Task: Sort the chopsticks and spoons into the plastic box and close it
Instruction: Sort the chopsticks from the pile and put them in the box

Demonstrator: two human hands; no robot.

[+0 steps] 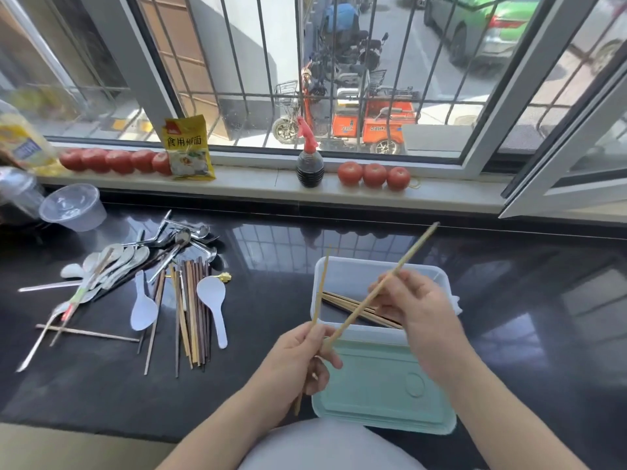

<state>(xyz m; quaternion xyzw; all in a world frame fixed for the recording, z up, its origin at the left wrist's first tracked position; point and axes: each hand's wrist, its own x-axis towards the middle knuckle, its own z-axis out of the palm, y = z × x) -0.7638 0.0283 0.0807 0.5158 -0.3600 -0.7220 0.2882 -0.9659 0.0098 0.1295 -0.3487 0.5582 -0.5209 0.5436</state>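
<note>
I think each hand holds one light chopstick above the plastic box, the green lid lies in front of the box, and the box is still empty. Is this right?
Not quite. The head view shows the plastic box already has several light chopsticks lying in it. The rest holds: the left hand and the right hand each hold one light chopstick, and the green lid lies in front of the box.

Plastic box (342, 276) open-topped, reachable from above; its lid (383, 388) lies just near of it. Utensil pile (163, 286) crowds left counter (271, 290); bare strip between.
</note>
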